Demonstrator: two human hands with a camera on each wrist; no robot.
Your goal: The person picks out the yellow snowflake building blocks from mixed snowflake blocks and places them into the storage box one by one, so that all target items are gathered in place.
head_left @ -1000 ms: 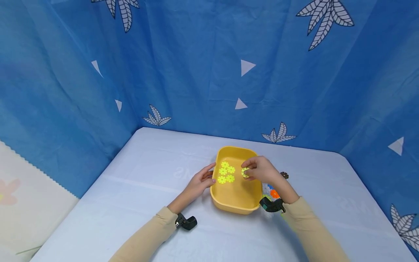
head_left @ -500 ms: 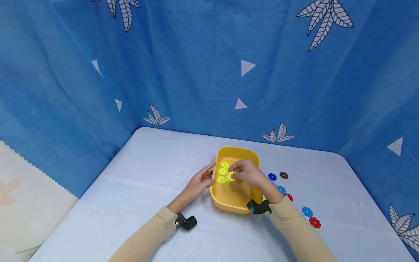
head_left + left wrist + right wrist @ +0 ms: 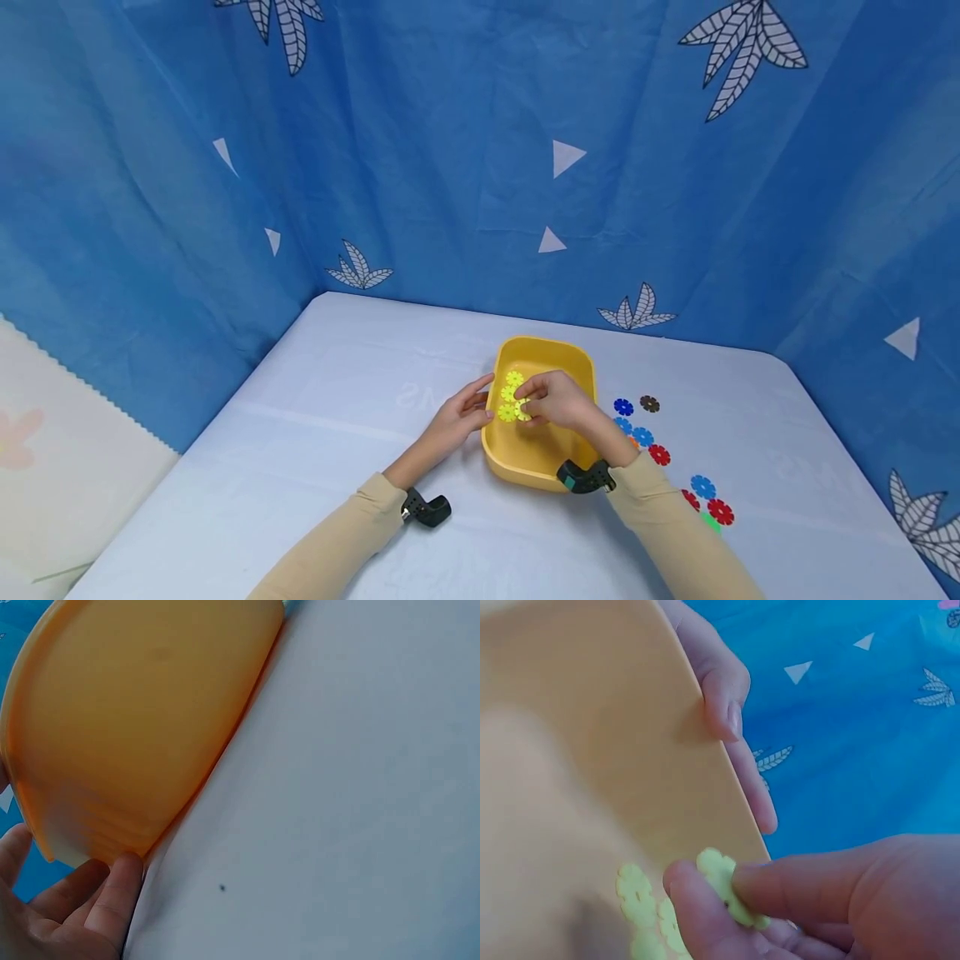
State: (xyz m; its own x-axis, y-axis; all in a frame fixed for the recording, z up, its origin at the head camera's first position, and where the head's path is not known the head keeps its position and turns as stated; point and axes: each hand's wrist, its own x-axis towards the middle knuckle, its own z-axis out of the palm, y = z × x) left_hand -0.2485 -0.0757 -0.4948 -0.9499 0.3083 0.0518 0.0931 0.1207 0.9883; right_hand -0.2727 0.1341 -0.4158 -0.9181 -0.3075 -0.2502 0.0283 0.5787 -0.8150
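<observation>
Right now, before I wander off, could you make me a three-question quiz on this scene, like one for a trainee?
1. True or false: the left hand holds the tub.
2. Multiple choice: which disc does the right hand pinch?
A) red
B) yellow
C) brown
3. Fill the gap: the brown disc lies on the ____, outside the tub.

Key:
1. True; its thumb is over the rim.
2. B
3. table
</observation>
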